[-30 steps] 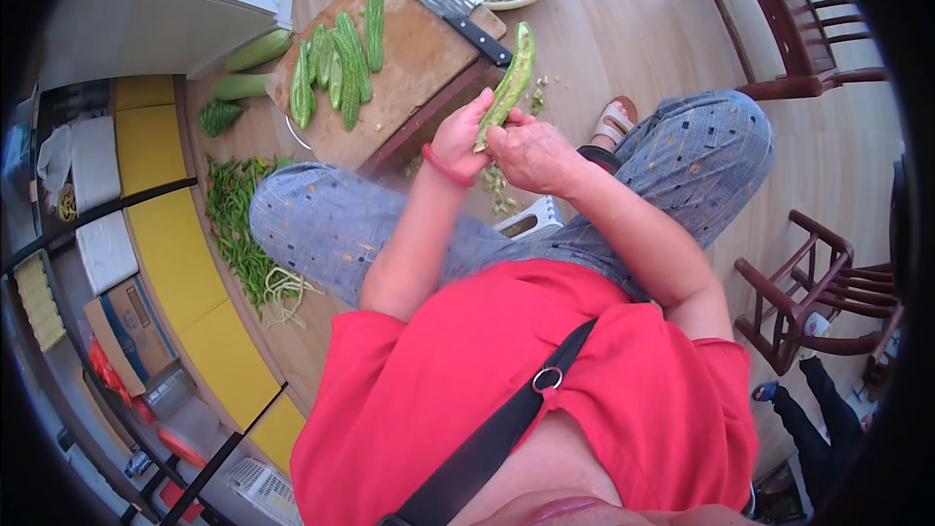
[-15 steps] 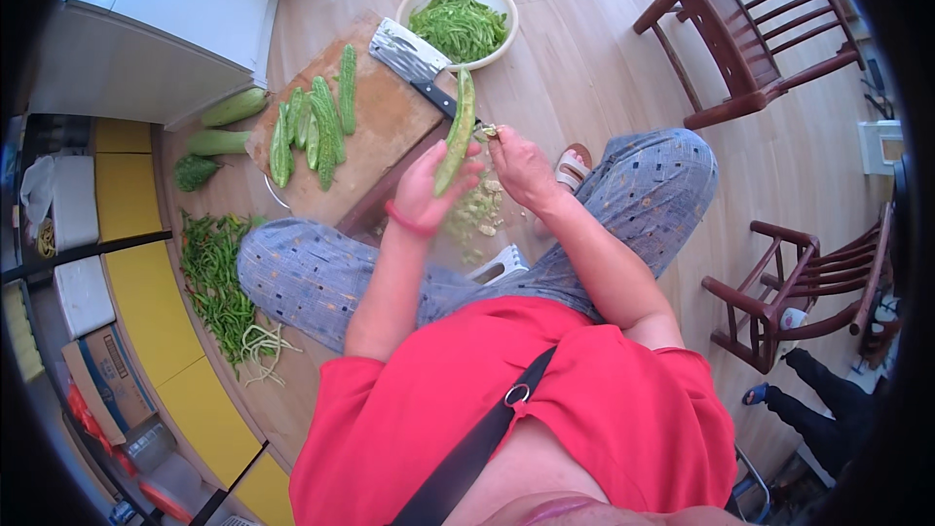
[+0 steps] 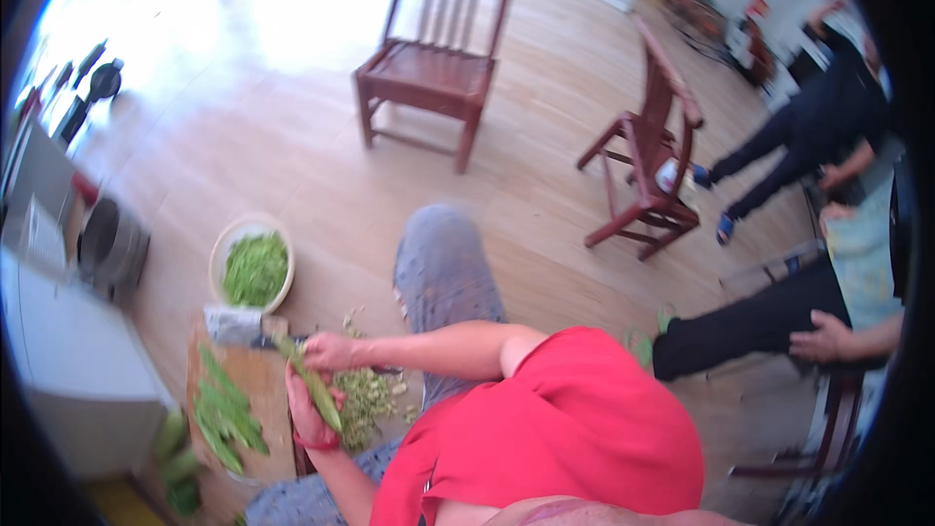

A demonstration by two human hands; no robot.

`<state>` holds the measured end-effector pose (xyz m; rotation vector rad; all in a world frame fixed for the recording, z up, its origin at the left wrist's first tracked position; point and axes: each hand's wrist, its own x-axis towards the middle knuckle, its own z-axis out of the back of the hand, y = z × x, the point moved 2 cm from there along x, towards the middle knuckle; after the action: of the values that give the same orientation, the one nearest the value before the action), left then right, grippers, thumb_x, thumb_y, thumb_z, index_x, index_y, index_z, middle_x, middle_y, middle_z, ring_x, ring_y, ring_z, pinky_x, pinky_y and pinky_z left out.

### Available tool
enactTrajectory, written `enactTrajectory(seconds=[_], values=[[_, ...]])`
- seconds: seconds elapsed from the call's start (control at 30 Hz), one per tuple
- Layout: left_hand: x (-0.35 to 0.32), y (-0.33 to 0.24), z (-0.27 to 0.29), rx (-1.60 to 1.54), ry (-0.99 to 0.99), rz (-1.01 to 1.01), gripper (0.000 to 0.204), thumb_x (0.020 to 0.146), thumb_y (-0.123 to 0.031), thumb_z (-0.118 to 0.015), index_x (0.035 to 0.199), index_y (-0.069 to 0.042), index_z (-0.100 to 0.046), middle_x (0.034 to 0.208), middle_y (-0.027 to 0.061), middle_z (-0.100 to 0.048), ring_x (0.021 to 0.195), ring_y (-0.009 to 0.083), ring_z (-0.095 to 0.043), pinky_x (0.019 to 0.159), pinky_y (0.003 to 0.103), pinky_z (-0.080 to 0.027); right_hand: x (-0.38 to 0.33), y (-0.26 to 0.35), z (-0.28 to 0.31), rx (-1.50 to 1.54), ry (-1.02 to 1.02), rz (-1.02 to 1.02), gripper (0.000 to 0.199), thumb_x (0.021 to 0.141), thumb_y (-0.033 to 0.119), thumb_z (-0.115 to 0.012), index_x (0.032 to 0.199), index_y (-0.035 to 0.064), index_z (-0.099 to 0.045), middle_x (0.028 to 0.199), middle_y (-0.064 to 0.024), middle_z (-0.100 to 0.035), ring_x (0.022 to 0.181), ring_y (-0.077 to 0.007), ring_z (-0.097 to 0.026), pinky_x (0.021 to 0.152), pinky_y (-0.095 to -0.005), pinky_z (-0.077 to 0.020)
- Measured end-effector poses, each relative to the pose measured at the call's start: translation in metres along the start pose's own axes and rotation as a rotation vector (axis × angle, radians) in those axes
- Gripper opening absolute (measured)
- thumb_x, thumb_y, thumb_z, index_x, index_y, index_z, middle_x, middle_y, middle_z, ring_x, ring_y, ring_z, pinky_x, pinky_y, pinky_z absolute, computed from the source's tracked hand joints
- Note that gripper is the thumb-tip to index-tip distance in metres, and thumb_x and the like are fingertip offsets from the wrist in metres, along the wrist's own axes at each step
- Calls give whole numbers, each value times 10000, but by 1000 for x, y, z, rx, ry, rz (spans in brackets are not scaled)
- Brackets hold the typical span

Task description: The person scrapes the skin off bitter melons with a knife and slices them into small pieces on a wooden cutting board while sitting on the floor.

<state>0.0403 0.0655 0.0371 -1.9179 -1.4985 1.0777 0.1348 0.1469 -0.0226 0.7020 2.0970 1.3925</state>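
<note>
My left hand [image 3: 305, 411], with a red band at its wrist, holds a hollowed bitter melon half [image 3: 319, 394] by its side. At the upper part of that half, the fingers of my right hand [image 3: 331, 351] are closed; what they pinch is hidden. Just beyond lies a cleaver [image 3: 232, 325] with a dark handle, its blade at the far edge of the wooden cutting board [image 3: 280, 407]. Several green bitter melon halves [image 3: 222, 409] rest on the board. Pale seeds and pith [image 3: 362, 407] are scattered on the floor beside my hands.
A bowl of sliced green pieces [image 3: 255, 268] stands past the board. Whole gourds [image 3: 175, 463] lie left of it, by a white cabinet [image 3: 78, 370]. Two wooden chairs [image 3: 429, 68] stand ahead. Two people, one in dark trousers [image 3: 750, 341], are at the right.
The view has swung right and up, so the board and bowl now sit lower left and two people show. The bitter melon half stays in my left hand, my right hand now closer against it.
</note>
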Motion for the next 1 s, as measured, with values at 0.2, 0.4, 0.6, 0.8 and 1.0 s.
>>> enactTrajectory(seconds=[0.2, 0.4, 0.6, 0.8, 1.0], values=[[17, 27, 41, 3, 8, 174, 319, 885, -364, -354, 1018, -88, -443, 748, 51, -509, 478, 124, -492, 347, 238, -408, -23, 18, -2, -1017, -298, 99, 232, 812, 261, -428, 770, 44, -497, 665, -167, -582, 631, -343, -574, 555, -436, -439], [19, 30, 46, 313, -84, 202, 299, 889, -369, -352, 1109, -169, -381, 662, 46, -513, 402, 127, -473, 316, 240, -408, -27, 17, -6, -1187, -150, 171, 282, 667, 239, -596, 825, 40, -473, 695, -173, -567, 670, -360, -569, 572, -440, -450], [14, 18, 28, 260, -50, 176, 291, 903, -293, -340, 1157, -152, -339, 674, 59, -505, 401, 139, -479, 321, 243, -410, -20, 12, -4, -1096, -140, 134, 271, 640, 172, -610, 827, 40, -463, 724, -159, -562, 689, -347, -573, 579, -417, -462], [14, 17, 23, 197, -61, 188, 247, 903, -275, -330, 1075, -110, -395, 668, 66, -510, 422, 163, -494, 359, 271, -420, -22, 34, -7, -1153, -210, 33, 150, 770, 165, -460, 851, 39, -458, 750, -199, -570, 728, -370, -573, 597, -447, -447], [8, 16, 24, 187, -139, 215, 217, 891, -270, -374, 1024, -105, -418, 669, 58, -511, 429, 161, -500, 361, 268, -418, -18, 21, -10, -1139, -203, 30, 186, 812, 213, -402, 863, 43, -459, 771, -218, -570, 737, -389, -560, 621, -464, -435]])
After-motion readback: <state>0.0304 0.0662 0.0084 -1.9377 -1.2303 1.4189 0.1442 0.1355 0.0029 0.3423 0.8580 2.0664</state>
